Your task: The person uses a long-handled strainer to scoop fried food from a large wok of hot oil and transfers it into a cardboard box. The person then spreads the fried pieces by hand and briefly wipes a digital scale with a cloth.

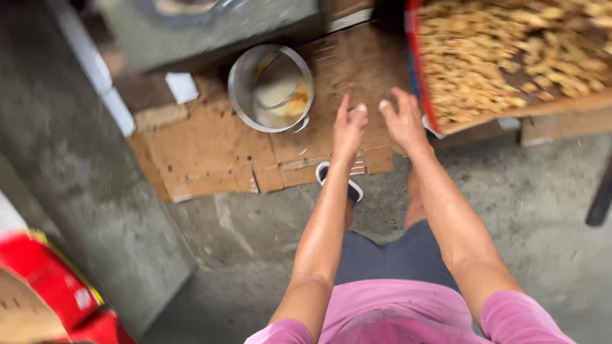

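Both my arms reach forward over flattened brown cardboard on the concrete floor. My left hand is empty, fingers pointing ahead and slightly apart. My right hand is also empty, fingers loosely curled, close to the red-edged tray heaped with golden fried pieces. A round metal pot with pale batter-like contents stands left of my left hand. The picture is motion-blurred.
A grey metal stove or box stands behind the pot. A red and yellow package lies at the lower left. My sandalled foot rests at the cardboard's edge. A dark post is at the right.
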